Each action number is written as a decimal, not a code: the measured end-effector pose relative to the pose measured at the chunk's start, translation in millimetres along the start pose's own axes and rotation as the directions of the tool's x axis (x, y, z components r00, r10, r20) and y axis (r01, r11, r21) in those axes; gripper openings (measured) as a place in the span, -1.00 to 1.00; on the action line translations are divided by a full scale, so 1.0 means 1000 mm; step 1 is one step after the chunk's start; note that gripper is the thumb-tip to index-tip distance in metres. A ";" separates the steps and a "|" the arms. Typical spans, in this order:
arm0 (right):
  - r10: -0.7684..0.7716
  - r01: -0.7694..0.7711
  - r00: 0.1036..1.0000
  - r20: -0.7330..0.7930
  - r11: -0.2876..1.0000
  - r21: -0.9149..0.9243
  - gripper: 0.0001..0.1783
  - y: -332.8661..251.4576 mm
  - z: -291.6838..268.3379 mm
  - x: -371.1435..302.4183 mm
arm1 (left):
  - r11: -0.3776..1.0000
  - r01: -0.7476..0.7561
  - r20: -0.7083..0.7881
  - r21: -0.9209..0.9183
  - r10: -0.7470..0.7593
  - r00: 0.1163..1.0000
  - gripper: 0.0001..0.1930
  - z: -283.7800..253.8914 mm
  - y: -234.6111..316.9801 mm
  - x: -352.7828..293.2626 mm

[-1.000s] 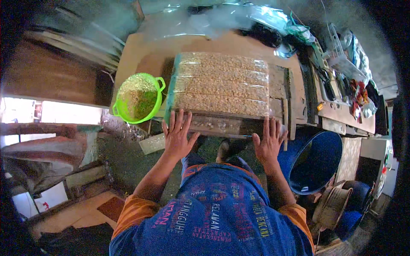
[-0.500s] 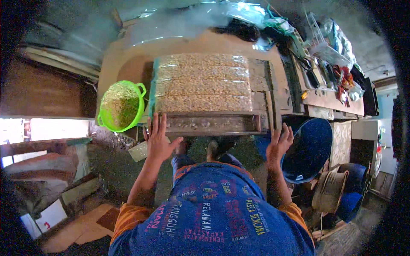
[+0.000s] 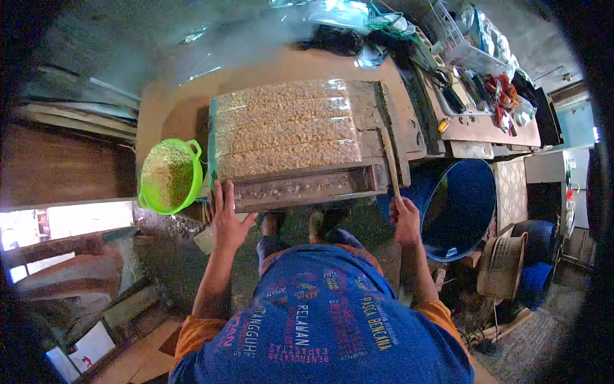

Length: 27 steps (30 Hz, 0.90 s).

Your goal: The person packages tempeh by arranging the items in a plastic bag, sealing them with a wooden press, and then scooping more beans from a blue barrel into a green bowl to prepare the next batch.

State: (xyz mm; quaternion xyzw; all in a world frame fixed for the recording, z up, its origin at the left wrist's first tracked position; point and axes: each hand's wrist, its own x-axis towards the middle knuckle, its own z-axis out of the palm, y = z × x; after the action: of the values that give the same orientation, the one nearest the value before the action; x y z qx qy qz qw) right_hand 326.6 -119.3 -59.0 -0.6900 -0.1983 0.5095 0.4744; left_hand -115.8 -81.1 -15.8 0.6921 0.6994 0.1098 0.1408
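Observation:
Long clear plastic packs of pale beans or grains (image 3: 284,121) lie side by side on a worn wooden board with a raised frame (image 3: 300,189). My left hand (image 3: 227,221) is open, fingers spread, its fingertips resting at the frame's near left corner. At the right side, my right hand (image 3: 405,221) is closed round the near end of a thin wooden stick (image 3: 390,157), which runs away from me along the board's right side. Left of the packs stands a bright green plastic colander (image 3: 196,173) holding loose pale beans or grains.
The board lies on a brown table (image 3: 173,89). Beside my right hand stands a large blue tub (image 3: 460,211). A side table at the back right carries a white wire basket (image 3: 470,57) and assorted items. A round woven basket (image 3: 499,265) is lower right.
My right hand, with fingers loosely extended before, has closed round the stick. My left hand stays at the frame's corner. The whole view has tilted slightly.

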 end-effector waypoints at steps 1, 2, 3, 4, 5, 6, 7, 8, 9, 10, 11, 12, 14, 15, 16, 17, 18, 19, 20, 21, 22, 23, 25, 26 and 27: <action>-0.012 0.008 0.999 0.044 0.996 0.093 -0.76 0.000 -0.002 -0.001 | 0.999 -0.011 -0.008 -0.032 0.011 1.000 0.10 0.001 0.000 0.001; -0.010 0.006 0.999 0.043 0.995 0.097 -0.76 -0.003 -0.001 -0.004 | 0.999 -0.013 -0.006 -0.029 0.013 1.000 0.10 0.001 0.001 0.000; 0.024 -0.029 0.999 0.028 0.986 0.166 -0.77 -0.006 -0.003 -0.008 | 1.000 -0.008 -0.002 0.010 0.008 1.000 0.10 0.000 0.002 0.000; 0.059 -0.061 0.998 0.015 0.970 0.235 -0.78 -0.010 -0.004 -0.013 | 0.999 -0.002 0.002 0.049 0.002 1.000 0.10 0.000 0.002 0.000; 0.061 -0.063 0.998 0.015 0.969 0.239 -0.78 -0.011 -0.008 -0.017 | 0.999 -0.005 0.003 0.052 0.005 1.000 0.10 0.000 0.002 0.000; 0.013 -0.030 0.996 0.086 0.980 0.198 -0.78 -0.010 -0.016 -0.023 | 0.999 -0.012 -0.004 0.045 0.012 1.000 0.10 0.000 0.001 0.000; -0.032 0.006 0.987 0.159 0.987 0.160 -0.77 -0.009 -0.021 -0.030 | 0.999 -0.018 -0.012 0.039 0.019 1.000 0.10 0.000 0.001 0.001; -0.030 0.004 0.987 0.158 0.987 0.161 -0.77 -0.010 -0.023 -0.038 | 0.999 -0.019 -0.009 0.041 0.019 1.000 0.10 0.000 0.001 0.001; -0.041 0.016 0.974 0.224 0.994 0.111 -0.76 -0.010 -0.024 -0.047 | 1.000 -0.019 -0.008 0.009 0.019 1.000 0.10 0.000 0.000 0.000; -0.049 0.032 0.956 0.290 0.998 0.063 -0.75 -0.009 -0.024 -0.054 | 1.000 -0.019 -0.006 -0.022 0.019 1.000 0.10 0.000 0.000 0.000; -0.048 0.031 0.957 0.286 0.997 0.065 -0.75 -0.005 -0.024 -0.060 | 0.999 -0.023 -0.003 -0.022 0.023 1.000 0.10 0.000 0.001 0.000; -0.040 0.041 0.942 0.333 0.999 0.004 -0.77 -0.002 -0.021 -0.067 | 1.000 -0.015 -0.004 -0.002 0.015 1.000 0.10 0.001 0.001 0.000; 0.009 0.033 0.921 0.390 0.994 -0.100 -0.75 0.002 -0.012 -0.072 | 1.000 -0.010 -0.002 0.020 0.010 1.000 0.10 0.001 0.002 0.001; 0.010 0.031 0.922 0.388 0.995 -0.097 -0.75 0.005 -0.006 -0.073 | 1.000 -0.006 0.004 0.027 0.006 1.000 0.10 0.001 0.002 0.000; 0.035 0.005 0.940 0.339 0.993 -0.119 -0.75 0.008 0.001 -0.074 | 0.999 -0.002 0.010 0.034 0.002 1.000 0.10 0.001 0.003 0.000; 0.059 -0.018 0.954 0.293 0.990 -0.139 -0.74 0.011 0.007 -0.075 | 0.999 -0.003 0.008 0.036 0.003 1.000 0.10 0.001 0.002 0.000; 0.060 -0.041 0.961 0.270 0.996 -0.073 -0.73 0.013 0.010 -0.074 | 0.999 -0.007 0.006 0.036 0.006 1.000 0.10 0.002 0.001 0.000; 0.059 -0.041 0.961 0.271 0.997 -0.071 -0.73 0.014 0.013 -0.073 | 0.999 -0.011 0.004 0.036 0.010 1.000 0.10 0.002 0.000 0.000; 0.092 -0.088 0.970 0.225 0.996 -0.028 -0.73 0.010 0.018 -0.071 | 0.999 -0.010 0.004 0.038 0.010 1.000 0.10 0.001 0.000 0.000; 0.127 -0.132 0.975 0.180 0.991 0.016 -0.74 0.008 0.021 -0.068 | 1.000 -0.018 0.001 0.002 0.018 1.000 0.10 0.000 0.001 0.000; 0.128 -0.133 0.975 0.181 0.991 0.018 -0.74 0.014 0.019 -0.062 | 0.999 -0.025 -0.003 -0.034 0.025 1.000 0.09 0.000 0.001 0.000; 0.078 -0.083 0.975 0.208 0.996 0.016 -0.74 0.018 0.018 -0.054 | 0.999 -0.028 -0.004 -0.033 0.027 1.000 0.09 -0.001 0.002 0.000; 0.026 -0.030 0.972 0.233 0.999 0.017 -0.74 0.024 0.013 -0.045 | 0.999 -0.020 0.006 0.025 0.020 1.000 0.09 0.001 0.003 0.001; 0.035 -0.041 0.976 0.216 0.999 0.021 -0.74 0.015 0.020 -0.047 | 0.999 -0.013 0.003 0.031 0.013 1.000 0.09 0.002 0.001 0.000; 0.044 -0.050 0.980 0.194 0.998 0.025 -0.74 0.007 0.024 -0.050 | 0.999 -0.012 -0.003 0.044 0.012 1.000 0.10 0.003 0.000 0.000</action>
State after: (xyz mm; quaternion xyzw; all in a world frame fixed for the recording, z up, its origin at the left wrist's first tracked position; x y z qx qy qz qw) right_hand 283.9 -149.6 -40.2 -0.6345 -0.2194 0.5882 0.4510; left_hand -114.9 -81.3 -18.3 0.6989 0.6978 0.0961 0.1238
